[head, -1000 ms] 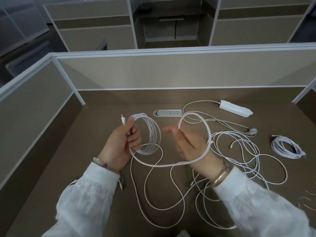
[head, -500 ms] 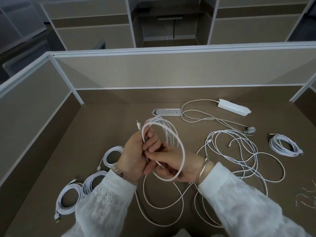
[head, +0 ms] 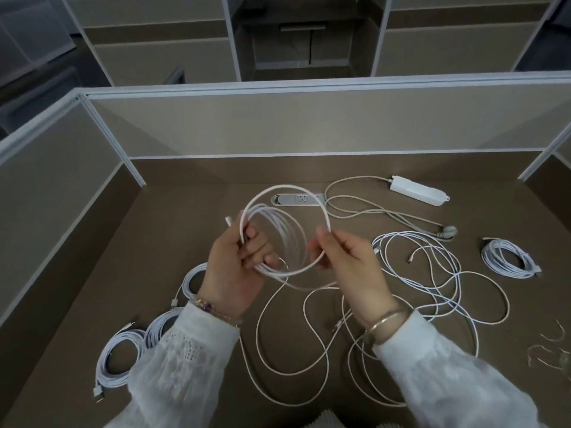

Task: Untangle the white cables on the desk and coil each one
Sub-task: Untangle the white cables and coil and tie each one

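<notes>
Half a second before, both hands met at the coil (head: pixel 272 239). Now the right hand (head: pixel 346 257) had drawn apart, pinching a fresh loop (head: pixel 309 196); the left hand (head: pixel 231 264) gripped the coil above mid-desk, winding unfinished.

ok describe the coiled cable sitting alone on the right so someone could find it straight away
Start at the white power strip at the back right of the desk and come toward the near edge, past its grey plug. Just right of the loose tangle of white cables lies the coiled cable. It is the only finished coil on that side; the other coils lie at the left.
</notes>
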{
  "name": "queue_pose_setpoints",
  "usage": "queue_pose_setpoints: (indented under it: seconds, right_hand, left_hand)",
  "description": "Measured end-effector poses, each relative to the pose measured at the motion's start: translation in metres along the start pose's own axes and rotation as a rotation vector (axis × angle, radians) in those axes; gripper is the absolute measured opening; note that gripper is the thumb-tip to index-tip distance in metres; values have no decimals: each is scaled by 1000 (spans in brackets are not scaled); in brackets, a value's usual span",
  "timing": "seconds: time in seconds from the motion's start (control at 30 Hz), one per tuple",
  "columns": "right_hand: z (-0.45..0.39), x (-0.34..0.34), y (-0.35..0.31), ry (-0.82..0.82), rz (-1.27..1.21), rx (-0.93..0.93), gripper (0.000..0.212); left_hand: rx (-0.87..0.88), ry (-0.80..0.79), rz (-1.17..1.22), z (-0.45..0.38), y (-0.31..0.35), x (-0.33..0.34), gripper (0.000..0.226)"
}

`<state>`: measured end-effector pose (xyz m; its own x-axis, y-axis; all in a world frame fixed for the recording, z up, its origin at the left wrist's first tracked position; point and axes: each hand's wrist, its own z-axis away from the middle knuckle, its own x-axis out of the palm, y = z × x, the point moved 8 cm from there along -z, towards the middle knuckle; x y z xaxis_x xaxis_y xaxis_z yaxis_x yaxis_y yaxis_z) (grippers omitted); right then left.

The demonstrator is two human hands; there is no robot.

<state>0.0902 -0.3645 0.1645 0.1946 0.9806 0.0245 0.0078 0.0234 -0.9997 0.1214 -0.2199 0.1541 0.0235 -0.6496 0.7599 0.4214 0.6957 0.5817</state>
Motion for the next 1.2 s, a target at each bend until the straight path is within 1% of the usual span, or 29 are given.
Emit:
queue_pose_setpoints:
  seconds: [0.07,0.1,0.17,0.2,0.27,0.3,0.33,0.4,0.5,0.53,0.63,0.73,0.83,0.9,0.97,1.03,1.1,1.2]
  right_hand:
    - [-9,-6,16,50,78,109,46]
    - [-11,-8,26,66,78,164,44]
    - [-12,-6,36,66,-86,258,25]
    - [-10,-1,37,24,-200,296,23]
    - [-5,8,31,-70,-360,331,36]
    - [-3,9,27,-84,-383,318,41]
    - [-3,7,23,-65,-381,286,43]
    - [-2,4,16,-10,-370,218,31]
    - [-4,8,10,-22,-397,168,12]
    - [-5,9,9,-28,-399,160,13]
    - [-8,6,9,-8,-415,206,29]
    - [-11,1,10,16,-362,268,35]
    - [-13,-1,14,14,-341,294,38]
    - [-14,-2,18,10,-343,312,38]
    - [-13,-1,19,-20,-380,300,31]
    - [-12,-1,18,-65,-404,257,21]
    - [-12,-1,17,-93,-383,193,22]
    - [-13,-3,13,-70,-281,98,21]
  left_hand:
    - [-86,-104,37,7,-5,11,39]
    - [-123,-140,43,10,-7,16,43]
    - [-170,-160,40,14,-10,21,47]
    - [-177,-143,30,14,-10,22,49]
    - [-154,-67,-5,11,-10,18,51]
    - [-133,-15,-30,9,-9,13,53]
    - [-110,36,-62,6,-8,9,53]
    - [-75,119,-135,2,-9,-1,52]
    - [-28,176,-250,2,-10,-8,50]
    - [-28,174,-261,2,-11,-8,50]
    - [-70,104,-234,4,-16,-3,52]
    - [-111,15,-244,7,-17,5,54]
    - [-121,-34,-272,9,-18,9,52]
    - [-121,-42,-286,8,-19,10,50]
    - [-113,-29,-285,6,-18,9,50]
    - [-116,-11,-273,5,-18,6,51]
    - [-127,5,-265,5,-18,3,52]
    - [-150,29,-256,4,-21,-1,53]
